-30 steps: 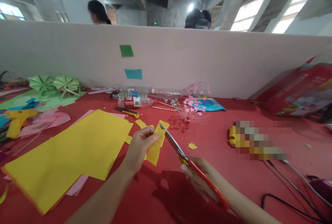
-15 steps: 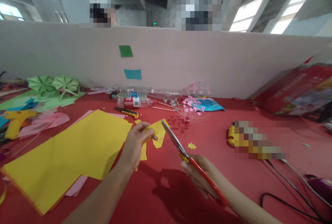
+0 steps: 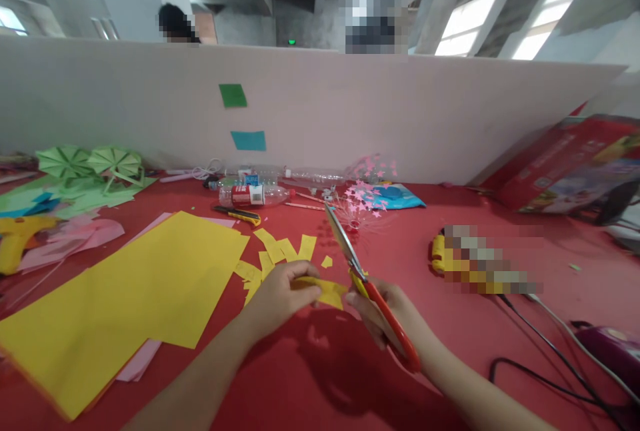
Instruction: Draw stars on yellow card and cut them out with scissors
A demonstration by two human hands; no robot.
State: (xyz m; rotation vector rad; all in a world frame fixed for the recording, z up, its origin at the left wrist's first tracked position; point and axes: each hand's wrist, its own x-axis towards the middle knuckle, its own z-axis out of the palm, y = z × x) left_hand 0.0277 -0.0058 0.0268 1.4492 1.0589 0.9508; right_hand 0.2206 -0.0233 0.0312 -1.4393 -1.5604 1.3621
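Note:
My left hand (image 3: 295, 290) is closed in a pinch on a small yellow paper piece (image 3: 331, 292), whose free end points right toward my other hand. My right hand (image 3: 383, 314) is wrapped round the red handle of a pair of scissors (image 3: 345, 238). The blades look closed and point up and away, beside the paper's right end. Beyond my left hand, several yellow paper scraps (image 3: 273, 244) lie on the red table. A small yellow bit (image 3: 327, 262) lies apart from them. Large yellow sheets (image 3: 145, 278) rest left of my hands.
Farther back are a utility knife (image 3: 237, 214), plastic bottles (image 3: 250, 195), a pink star ornament (image 3: 367, 198) and a blue packet (image 3: 400, 196). A yellow glue gun (image 3: 20, 238) lies at left. On the right, a power strip (image 3: 480, 261) trails cables. A white partition (image 3: 320, 111) stands behind.
My left hand has come nearer and to the right, with the paper turned lower. The scissors' tips now rise above the paper. More scraps show on the table; the yellow star is out of sight.

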